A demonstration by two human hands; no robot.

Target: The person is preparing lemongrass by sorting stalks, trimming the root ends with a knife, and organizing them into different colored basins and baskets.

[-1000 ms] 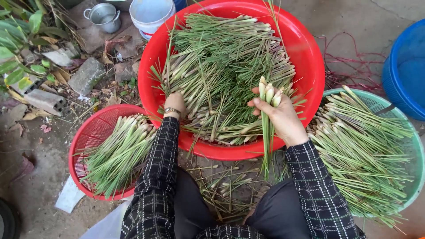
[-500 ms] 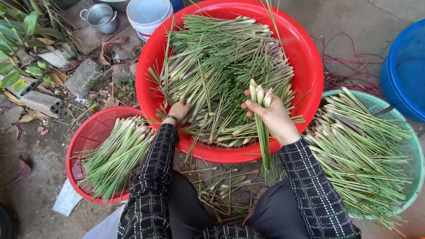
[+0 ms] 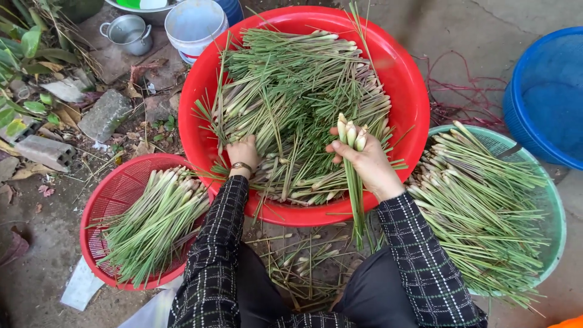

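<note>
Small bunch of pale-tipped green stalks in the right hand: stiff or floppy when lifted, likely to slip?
The small bunch of long green stalks with pale ends looks fairly stiff: held in the right hand, it runs straight past the rim of the big red plastic basin without sagging. Probably light, since a few fingers hold it. Smooth, loose stalks could slide apart if the hold loosens.

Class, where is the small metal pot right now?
The small metal pot sits at the head view's top left, beside the white bucket, beyond the big red basin.
</note>
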